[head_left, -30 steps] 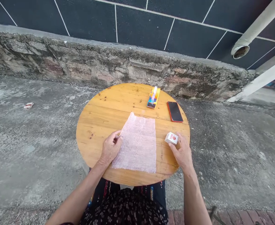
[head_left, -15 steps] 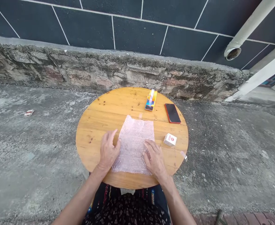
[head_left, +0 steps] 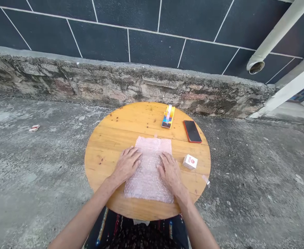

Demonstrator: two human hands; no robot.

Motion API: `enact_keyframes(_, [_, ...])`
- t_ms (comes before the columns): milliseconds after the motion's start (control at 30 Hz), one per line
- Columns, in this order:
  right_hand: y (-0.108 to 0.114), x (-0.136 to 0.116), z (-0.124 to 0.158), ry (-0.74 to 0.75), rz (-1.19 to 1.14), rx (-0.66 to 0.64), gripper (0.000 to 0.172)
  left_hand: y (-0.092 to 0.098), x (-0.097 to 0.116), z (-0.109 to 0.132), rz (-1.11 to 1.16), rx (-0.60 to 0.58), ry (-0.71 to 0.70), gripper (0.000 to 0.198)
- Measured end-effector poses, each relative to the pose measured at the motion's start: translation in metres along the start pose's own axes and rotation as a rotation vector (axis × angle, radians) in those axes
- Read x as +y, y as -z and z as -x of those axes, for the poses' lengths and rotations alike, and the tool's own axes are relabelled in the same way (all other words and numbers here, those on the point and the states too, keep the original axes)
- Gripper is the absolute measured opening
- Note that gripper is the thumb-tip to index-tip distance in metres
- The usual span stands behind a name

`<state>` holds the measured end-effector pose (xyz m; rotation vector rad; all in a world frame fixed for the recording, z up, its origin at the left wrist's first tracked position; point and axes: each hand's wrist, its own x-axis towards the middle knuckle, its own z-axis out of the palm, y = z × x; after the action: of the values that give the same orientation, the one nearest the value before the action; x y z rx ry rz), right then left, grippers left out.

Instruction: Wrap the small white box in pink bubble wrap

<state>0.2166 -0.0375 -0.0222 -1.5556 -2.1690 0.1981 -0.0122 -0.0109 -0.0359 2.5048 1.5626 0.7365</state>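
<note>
A pinkish, see-through sheet of bubble wrap [head_left: 149,173] lies spread flat on the round wooden table [head_left: 102,141] in front of me. My left hand [head_left: 127,163] rests palm down over its left edge, fingers stretched out. On the right edge of the sheet lies my right hand [head_left: 170,173], also flat with its fingers extended. Neither hand grips anything. Just right of my right hand stands a small white box [head_left: 190,162] with red print on top.
At the table's far side stands a yellow and blue tape dispenser [head_left: 168,117]. A red-edged phone [head_left: 192,131] lies to its right. A strip of clear tape [head_left: 206,180] hangs off the right rim. Behind the table runs a low stone wall base [head_left: 110,86].
My left hand has come down from beside the sheet onto its left edge, moving inward and flattening. The bubble wrap's top left corner now lies flatter. The view has shifted slightly.
</note>
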Motion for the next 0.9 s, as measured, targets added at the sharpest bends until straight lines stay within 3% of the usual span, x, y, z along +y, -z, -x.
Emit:
enact_keyframes(167, [0.005,0.005,0.008,-0.059,0.01,0.066,0.036,0.0,-0.002,0.022,-0.01,0.052,0.097,0.038])
enact_keyframes(333, [0.008,0.007,0.025,-0.006,0.017,0.02,0.039,-0.001,0.008,0.042,0.008,0.058,0.085,0.037])
enact_keyframes(667, [-0.003,0.014,0.02,-0.059,0.092,0.039,0.041,-0.004,0.017,0.027,-0.08,0.005,0.121,0.034])
enact_keyframes(900, [-0.002,0.008,0.028,-0.061,0.127,0.018,0.041,-0.012,0.013,0.045,-0.085,0.059,0.115,0.038])
